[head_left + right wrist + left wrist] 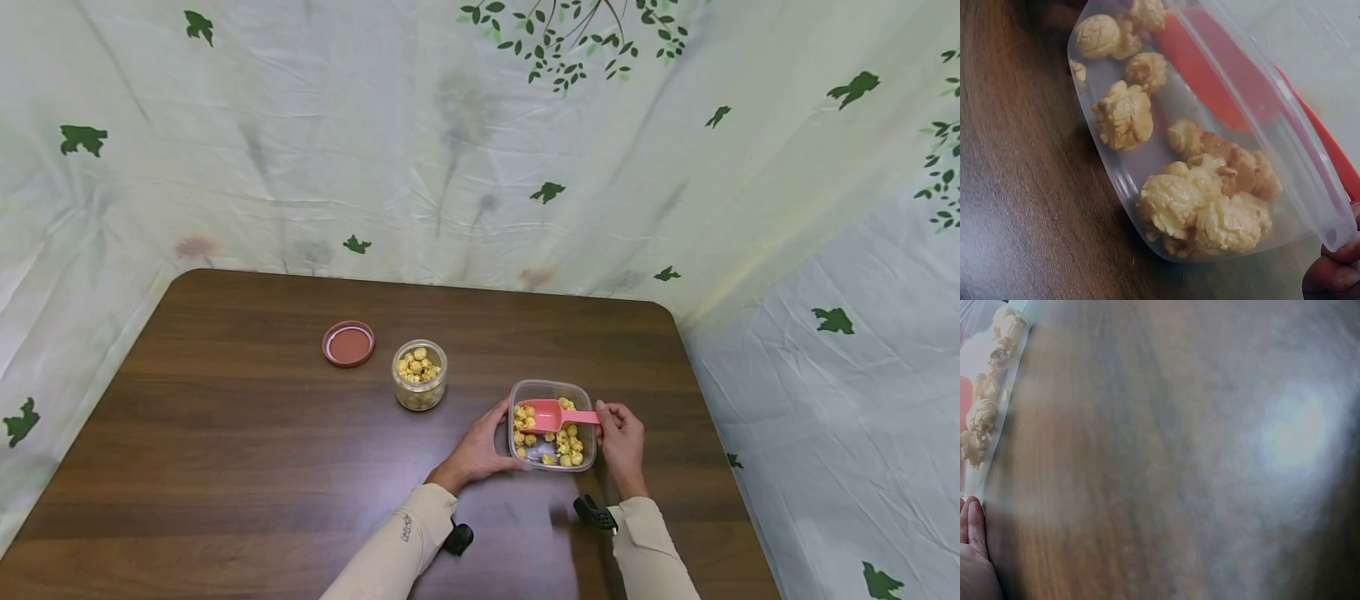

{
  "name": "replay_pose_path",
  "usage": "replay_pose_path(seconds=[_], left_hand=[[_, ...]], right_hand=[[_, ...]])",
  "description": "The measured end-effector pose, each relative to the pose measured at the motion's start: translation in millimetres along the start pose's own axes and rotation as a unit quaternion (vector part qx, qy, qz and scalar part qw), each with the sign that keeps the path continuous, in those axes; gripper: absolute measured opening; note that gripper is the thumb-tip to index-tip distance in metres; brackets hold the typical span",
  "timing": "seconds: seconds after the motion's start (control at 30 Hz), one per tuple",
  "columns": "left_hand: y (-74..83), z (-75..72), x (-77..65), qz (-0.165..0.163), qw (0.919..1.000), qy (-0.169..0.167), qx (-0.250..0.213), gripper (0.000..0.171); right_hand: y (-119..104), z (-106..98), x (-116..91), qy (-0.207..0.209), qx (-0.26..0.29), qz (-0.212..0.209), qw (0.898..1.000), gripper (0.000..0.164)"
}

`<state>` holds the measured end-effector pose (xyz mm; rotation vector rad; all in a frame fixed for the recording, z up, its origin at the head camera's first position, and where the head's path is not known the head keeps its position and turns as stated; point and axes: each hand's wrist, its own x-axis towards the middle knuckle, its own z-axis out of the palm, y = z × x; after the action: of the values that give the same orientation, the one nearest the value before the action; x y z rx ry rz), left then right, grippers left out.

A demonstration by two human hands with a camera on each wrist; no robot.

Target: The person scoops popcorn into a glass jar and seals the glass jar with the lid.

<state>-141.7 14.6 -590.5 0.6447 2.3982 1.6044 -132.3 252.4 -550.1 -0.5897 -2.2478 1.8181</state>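
Observation:
A clear plastic container [552, 385] holds caramel popcorn [1175, 203] in loose clumps. My left hand [480, 450] grips its left side, thumb along the near edge. Only part of that hand shows at the lower left corner of the left wrist view. With its fingertips, my right hand [622, 440] pinches the handle of a pink scoop [551, 415] at the container's right rim. The scoop's bowl is inside the container, among the popcorn. In the right wrist view, fingers [1335, 272] show at the right edge, close to the container's corner.
Behind and left of the container stands an open glass jar [420, 392] with popcorn in it. A reddish-brown lid [348, 344] lies farther left on the brown wooden table [247, 433]. Cloth curtains [375, 150] with leaf prints hang at the table's back and sides.

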Motion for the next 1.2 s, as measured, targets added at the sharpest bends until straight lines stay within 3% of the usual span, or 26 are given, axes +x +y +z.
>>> replay_pose_path(seconds=[0.17, 0.5, 1.2], left_hand=[[0.1, -0.4, -0.5, 0.006, 1.0, 0.001, -0.007, 0.111], [0.2, -1.1, -1.3, -0.001, 1.0, 0.002, -0.002, 0.11], [2.1, -3.1, -2.1, 0.007, 1.0, 0.005, 0.002, 0.106]], right_hand=[[-8, 0, -4, -0.004, 0.038, 0.03, 0.999, 0.027], [9, -4, -2, -0.01, 0.093, 0.07, 0.993, 0.027], [-8, -8, 1, 0.019, 0.14, 0.04, 0.989, 0.022]])
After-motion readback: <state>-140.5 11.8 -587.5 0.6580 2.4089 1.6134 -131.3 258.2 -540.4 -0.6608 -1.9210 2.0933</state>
